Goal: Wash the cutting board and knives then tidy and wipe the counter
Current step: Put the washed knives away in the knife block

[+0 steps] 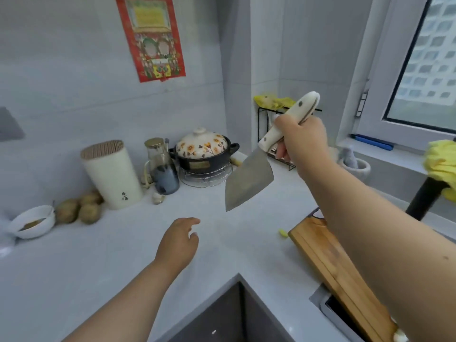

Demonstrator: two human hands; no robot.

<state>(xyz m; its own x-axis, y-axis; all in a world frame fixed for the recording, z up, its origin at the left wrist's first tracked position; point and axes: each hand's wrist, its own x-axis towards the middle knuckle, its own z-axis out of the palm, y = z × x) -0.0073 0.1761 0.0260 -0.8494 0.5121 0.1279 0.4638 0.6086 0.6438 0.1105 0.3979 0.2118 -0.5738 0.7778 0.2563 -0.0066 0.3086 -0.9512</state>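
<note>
The right grip (pixel 299 139) was clenched round the cleaver (pixel 249 178) handle, blade hanging below it over the bench (pixel 118 245), the left grip (pixel 179 243) slack and empty, so stowing seemed underway: next, probably slotting it into the knife block (pixel 111 174).

Knife (pixel 249 180) had grey blade, cream handle; cutting board (pixel 328 262) orange-brown wood; pot lid (pixel 203 144) white with orange flowers; counter (pixel 86 262) pale grey; cloth (pixel 441 164) yellow.

1 knife (pixel 249 178), 1 board (pixel 328 257), approx 3 potatoes (pixel 79 208), 1 bowl (pixel 33 222).
</note>
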